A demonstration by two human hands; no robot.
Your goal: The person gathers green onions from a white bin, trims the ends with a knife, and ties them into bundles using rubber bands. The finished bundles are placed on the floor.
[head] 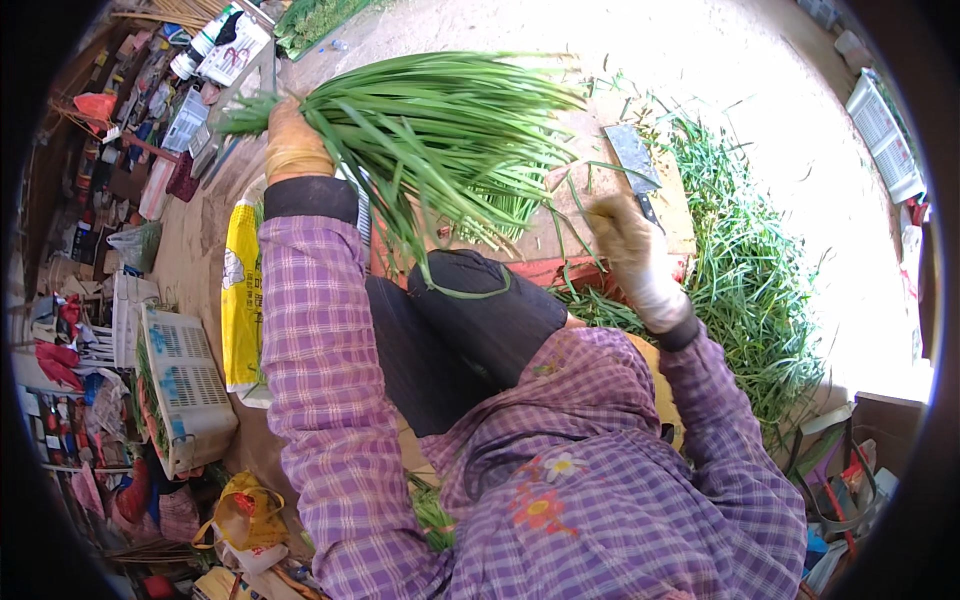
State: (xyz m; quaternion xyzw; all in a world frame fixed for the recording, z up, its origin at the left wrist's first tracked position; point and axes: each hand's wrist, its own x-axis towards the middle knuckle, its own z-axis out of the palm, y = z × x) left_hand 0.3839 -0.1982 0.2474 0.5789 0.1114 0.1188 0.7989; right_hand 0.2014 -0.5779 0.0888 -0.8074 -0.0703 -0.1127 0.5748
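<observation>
My left hand (296, 142), gloved, grips a large bunch of long flat green leaves, apparently garlic chives (442, 127), near one end; the leaves fan out to the right. My right hand (624, 238), gloved and somewhat blurred, is raised at the near right of the board, its fingers curled; whether it holds a thin leaf is unclear. A cleaver (636, 161) lies on the wooden board (679, 217), its black handle towards my right hand. More cut stalks lie on the board, partly hidden beneath the held bunch.
Loose green leaves (750, 277) are heaped on the floor right of the board. A yellow printed bag (241, 300) stands by my left forearm. Beyond it are a white plastic crate (187, 390) and a yellow basket (251, 510). Another white crate (885, 135) stands far right.
</observation>
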